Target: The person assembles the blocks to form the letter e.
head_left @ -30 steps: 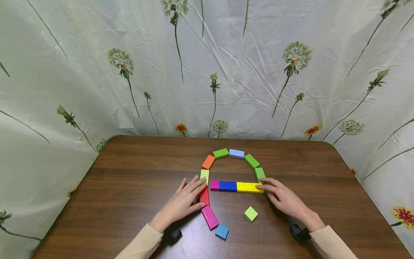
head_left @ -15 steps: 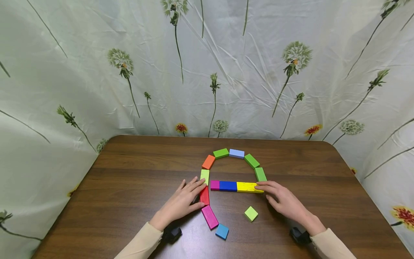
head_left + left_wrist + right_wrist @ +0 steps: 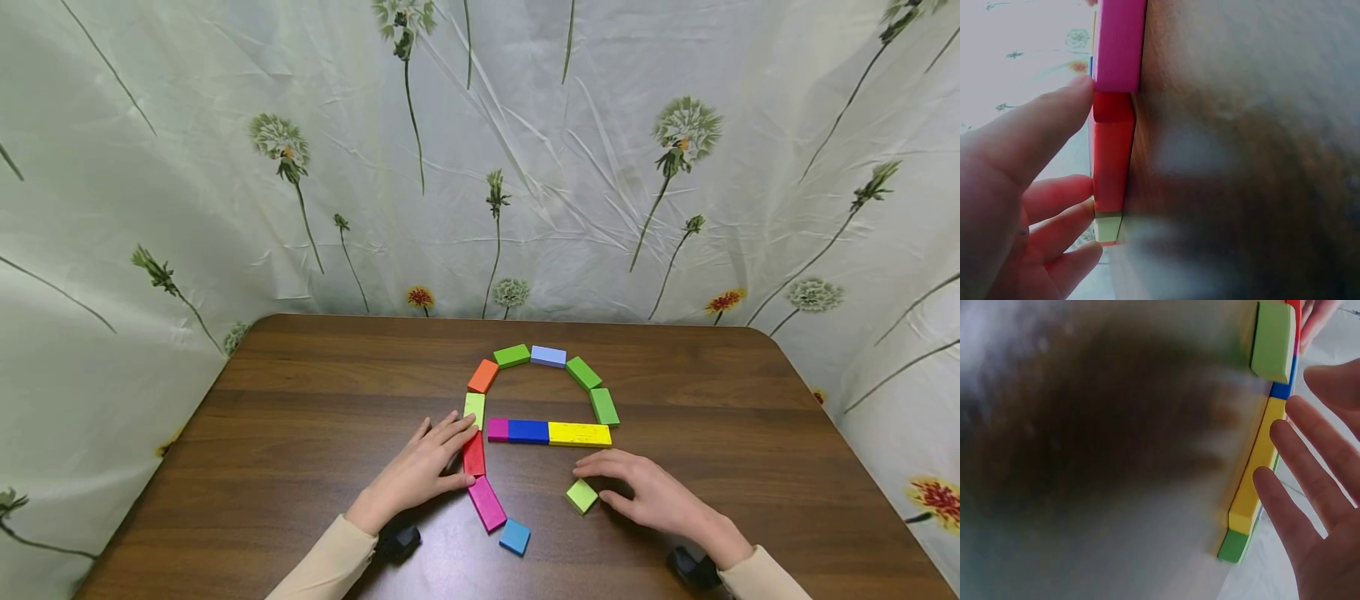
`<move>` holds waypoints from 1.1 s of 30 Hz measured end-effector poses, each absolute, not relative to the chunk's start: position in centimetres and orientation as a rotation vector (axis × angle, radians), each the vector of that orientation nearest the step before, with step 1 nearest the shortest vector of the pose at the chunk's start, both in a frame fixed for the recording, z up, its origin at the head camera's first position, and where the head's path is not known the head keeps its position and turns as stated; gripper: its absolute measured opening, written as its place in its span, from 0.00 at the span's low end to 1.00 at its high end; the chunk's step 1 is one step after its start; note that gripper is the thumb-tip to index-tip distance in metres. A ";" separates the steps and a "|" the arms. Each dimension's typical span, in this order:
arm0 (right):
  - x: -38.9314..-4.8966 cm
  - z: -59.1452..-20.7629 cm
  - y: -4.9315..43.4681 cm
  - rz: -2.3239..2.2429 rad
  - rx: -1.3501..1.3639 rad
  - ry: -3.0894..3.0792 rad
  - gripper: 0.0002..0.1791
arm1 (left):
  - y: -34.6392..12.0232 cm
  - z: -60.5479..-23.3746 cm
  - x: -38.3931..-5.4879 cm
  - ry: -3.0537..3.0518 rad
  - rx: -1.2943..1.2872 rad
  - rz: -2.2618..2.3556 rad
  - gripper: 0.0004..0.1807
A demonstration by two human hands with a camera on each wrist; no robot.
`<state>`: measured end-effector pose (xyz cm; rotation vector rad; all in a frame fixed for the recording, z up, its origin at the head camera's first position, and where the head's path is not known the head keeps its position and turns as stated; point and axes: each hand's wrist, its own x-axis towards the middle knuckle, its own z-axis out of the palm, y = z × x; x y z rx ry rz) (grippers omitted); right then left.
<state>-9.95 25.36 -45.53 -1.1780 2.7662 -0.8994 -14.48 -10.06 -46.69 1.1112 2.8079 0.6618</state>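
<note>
My left hand [image 3: 416,472] lies along the left side of a curved row of blocks. Its fingertips touch a lime block [image 3: 475,407] and a red block [image 3: 473,454], and its thumb reaches the upper end of a magenta block [image 3: 487,503]. My right hand [image 3: 652,498] hovers at a small lime square block [image 3: 582,496], thumb by its right corner and fingers above its far corner. In the right wrist view a gap shows between the thumb and that block. Magenta, blue [image 3: 528,432] and yellow [image 3: 580,435] blocks form a straight bar.
Orange [image 3: 483,376], green [image 3: 512,356], light blue [image 3: 549,357] and further green blocks [image 3: 604,407] curve over the bar. A blue square block [image 3: 515,537] sits below the magenta one. Behind the wooden table [image 3: 337,367] hangs a flowered curtain [image 3: 480,125].
My right hand has left the yellow block's right end and moved toward me to the small lime square block. The left hand has stayed in place.
</note>
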 end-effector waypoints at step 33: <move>-7.6 -45.8 21.7 -0.988 -1.261 2.596 0.14 | -10.0 -46.6 -14.4 2.792 1.077 0.684 0.38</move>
